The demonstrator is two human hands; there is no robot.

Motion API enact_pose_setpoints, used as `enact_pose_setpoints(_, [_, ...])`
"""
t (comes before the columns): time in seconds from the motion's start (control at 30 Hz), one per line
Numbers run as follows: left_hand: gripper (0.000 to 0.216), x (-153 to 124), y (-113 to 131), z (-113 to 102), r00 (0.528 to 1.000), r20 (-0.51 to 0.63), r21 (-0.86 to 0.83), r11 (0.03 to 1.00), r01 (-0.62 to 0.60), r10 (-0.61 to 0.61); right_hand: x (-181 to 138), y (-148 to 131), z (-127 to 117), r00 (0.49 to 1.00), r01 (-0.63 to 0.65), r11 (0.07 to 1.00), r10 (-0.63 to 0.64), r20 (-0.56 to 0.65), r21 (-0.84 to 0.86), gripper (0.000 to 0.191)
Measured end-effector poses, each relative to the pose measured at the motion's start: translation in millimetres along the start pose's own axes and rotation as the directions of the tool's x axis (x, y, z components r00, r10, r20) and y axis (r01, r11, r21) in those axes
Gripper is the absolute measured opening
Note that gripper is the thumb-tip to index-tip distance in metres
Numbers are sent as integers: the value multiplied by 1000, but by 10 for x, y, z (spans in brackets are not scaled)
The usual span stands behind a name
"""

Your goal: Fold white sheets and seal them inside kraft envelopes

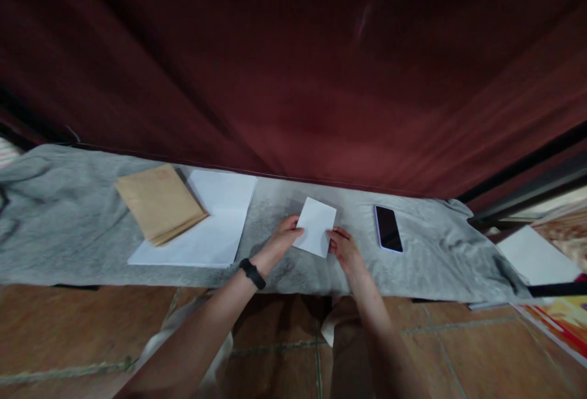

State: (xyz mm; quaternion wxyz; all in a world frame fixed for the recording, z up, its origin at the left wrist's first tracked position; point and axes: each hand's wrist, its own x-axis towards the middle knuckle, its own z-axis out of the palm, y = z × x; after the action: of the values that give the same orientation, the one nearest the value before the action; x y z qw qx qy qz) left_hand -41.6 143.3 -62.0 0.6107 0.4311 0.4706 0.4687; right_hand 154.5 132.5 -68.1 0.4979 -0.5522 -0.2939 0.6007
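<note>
A small white piece of paper (315, 225), apparently folded, is held between both hands over the grey cloth. My left hand (283, 239), with a black band on the wrist, pinches its left edge, thumb on top. On the opposite edge, my right hand (343, 247) grips the paper near its lower right side. Fingers beneath the paper are partly hidden. To the left, a stack of brown envelopes (158, 200) rests on top of white paper sheets (224, 219). A phone (388, 228) with a dark screen and pale purple edge lies to the right.
Grey cloth (431, 246) covers the long, narrow surface, with a dark red fabric panel (293, 93) rising behind it. At the far right are a white sheet (536, 255), dark bars and a colourful printed item (562, 322). Brown floor tiles (477, 350) show below.
</note>
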Motion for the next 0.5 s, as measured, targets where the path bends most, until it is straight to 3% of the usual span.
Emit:
enact_pose_setpoints(0.13, [34,94,49,-192,992,123,316,947,-48,10,14,-68,-64,998,-32,999,33,-45,26,32])
enact_pose_setpoints(0.27, [39,174,135,-288,974,221,468,871,-147,45,-1,-114,-134,999,-44,991,44,1,-127,25])
enact_pose_setpoints(0.37, [41,207,160,-263,976,155,577,788,-215,152,-28,-91,-150,995,-65,977,79,60,-205,16])
enact_pose_setpoints(0.5, [39,220,127,-176,939,27,750,614,-246,343,-19,-58,-147,997,-65,969,72,23,-237,13])
